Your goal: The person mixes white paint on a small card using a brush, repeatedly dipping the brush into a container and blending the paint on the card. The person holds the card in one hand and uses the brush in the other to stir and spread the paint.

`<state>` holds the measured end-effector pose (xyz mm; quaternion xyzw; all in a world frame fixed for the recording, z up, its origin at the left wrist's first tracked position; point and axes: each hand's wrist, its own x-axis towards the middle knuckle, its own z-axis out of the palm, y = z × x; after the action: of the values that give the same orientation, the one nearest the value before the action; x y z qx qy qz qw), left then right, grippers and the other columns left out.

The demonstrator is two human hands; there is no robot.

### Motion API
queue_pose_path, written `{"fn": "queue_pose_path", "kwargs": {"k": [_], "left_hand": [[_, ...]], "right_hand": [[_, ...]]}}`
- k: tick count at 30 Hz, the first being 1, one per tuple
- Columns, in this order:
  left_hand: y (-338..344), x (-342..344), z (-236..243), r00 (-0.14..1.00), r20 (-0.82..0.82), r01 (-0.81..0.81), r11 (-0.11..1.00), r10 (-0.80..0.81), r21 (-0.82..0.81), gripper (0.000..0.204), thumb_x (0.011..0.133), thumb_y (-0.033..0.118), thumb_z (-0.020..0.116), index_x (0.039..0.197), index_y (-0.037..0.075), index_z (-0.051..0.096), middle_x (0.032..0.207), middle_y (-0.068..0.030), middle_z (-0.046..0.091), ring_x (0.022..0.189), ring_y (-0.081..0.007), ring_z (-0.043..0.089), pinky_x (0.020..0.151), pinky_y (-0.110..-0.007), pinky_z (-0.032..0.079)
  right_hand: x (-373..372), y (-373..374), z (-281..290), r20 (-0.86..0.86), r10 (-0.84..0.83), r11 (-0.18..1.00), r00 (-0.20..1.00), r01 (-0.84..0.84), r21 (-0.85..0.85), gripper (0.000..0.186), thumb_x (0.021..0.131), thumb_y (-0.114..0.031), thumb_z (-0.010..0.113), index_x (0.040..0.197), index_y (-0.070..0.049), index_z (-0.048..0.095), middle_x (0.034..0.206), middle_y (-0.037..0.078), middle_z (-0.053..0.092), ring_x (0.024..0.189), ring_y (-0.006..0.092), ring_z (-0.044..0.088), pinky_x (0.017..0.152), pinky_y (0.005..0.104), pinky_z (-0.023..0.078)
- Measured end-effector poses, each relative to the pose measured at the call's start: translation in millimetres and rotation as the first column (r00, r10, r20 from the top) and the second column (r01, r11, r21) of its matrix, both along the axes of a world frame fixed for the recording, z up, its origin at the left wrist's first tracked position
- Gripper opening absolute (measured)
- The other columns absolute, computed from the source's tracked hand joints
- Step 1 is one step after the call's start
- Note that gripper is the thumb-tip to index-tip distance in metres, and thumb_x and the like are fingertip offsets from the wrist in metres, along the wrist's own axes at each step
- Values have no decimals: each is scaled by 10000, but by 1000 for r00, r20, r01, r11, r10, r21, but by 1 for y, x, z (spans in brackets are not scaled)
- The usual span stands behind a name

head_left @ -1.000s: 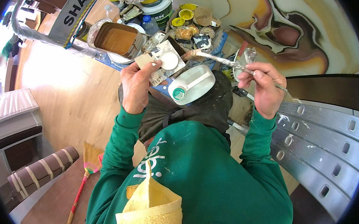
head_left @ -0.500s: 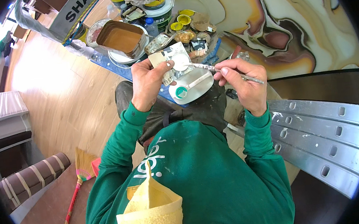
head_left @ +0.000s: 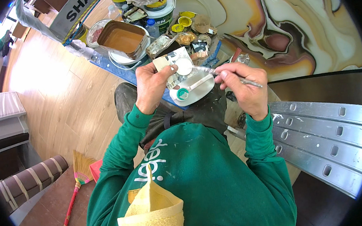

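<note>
Between its thumb and fingers, my left hand [head_left: 150,88] grips a piece of printed card [head_left: 163,63] with a round white patch [head_left: 184,66] on it; whether this is paint or a small lid I cannot tell. My right hand [head_left: 248,87] is closed around a thin, paint-stained paintbrush [head_left: 252,83]. The brush's tip points left, just beside the white patch. Below the card lies a white plastic jug [head_left: 202,89] with a green cap [head_left: 182,94], partly covered by the card.
A brown-filled tub [head_left: 121,37] stands beyond my left hand, near several small paint pots [head_left: 177,28] and a blue-capped bottle [head_left: 152,27]. A marbled panel [head_left: 241,8] is at the far right. A metal ladder [head_left: 321,141] lies right, a broom [head_left: 82,170] left.
The brush tip has drawn back a little to the right from the white patch. My left hand and the card have shifted slightly.
</note>
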<state>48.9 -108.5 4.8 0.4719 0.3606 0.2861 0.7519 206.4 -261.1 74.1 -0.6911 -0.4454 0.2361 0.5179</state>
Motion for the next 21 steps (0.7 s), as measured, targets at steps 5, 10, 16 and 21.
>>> {"fn": "queue_pose_path", "kwargs": {"k": [5, 10, 16, 21], "left_hand": [[-2, 5, 1, 1000, -17, 12, 1000, -12, 24, 224, 828, 53, 676, 979, -111, 658, 888, -161, 702, 691, -193, 689, 510, -302, 590], [-3, 10, 1, 1000, -20, 15, 1000, -15, -4, 230, 825, 25, 662, 1005, -117, 663, 880, -152, 706, 671, -174, 680, 520, -289, 584], [-3, 14, 0, 999, -26, 41, 999, -40, 8, 240, 825, 60, 681, 991, -111, 658, 893, -161, 702, 693, -197, 693, 529, -304, 595], [-3, 18, 1, 998, -38, 51, 998, -51, 19, 241, 824, 56, 679, 999, -108, 657, 896, -160, 701, 698, -197, 694, 534, -306, 600]], "right_hand": [[1, -3, -1, 95, 111, 994, 989, -110, -20, 124, 875, -53, 629, 945, 11, 709, 729, 73, 700, 662, 91, 645, 587, 225, 488], [5, -7, -2, 97, -1, 998, 995, -5, 57, 116, 871, -56, 637, 934, 8, 709, 696, 85, 682, 632, 88, 629, 569, 239, 481], [5, -7, -6, 33, -54, 996, 998, 52, 67, 113, 858, -50, 649, 928, 12, 711, 693, 89, 678, 610, 102, 627, 563, 246, 482], [6, -7, -8, 75, 22, 1000, 997, -23, 21, 110, 859, -53, 652, 923, 11, 714, 713, 93, 693, 645, 102, 653, 582, 241, 495]]}}
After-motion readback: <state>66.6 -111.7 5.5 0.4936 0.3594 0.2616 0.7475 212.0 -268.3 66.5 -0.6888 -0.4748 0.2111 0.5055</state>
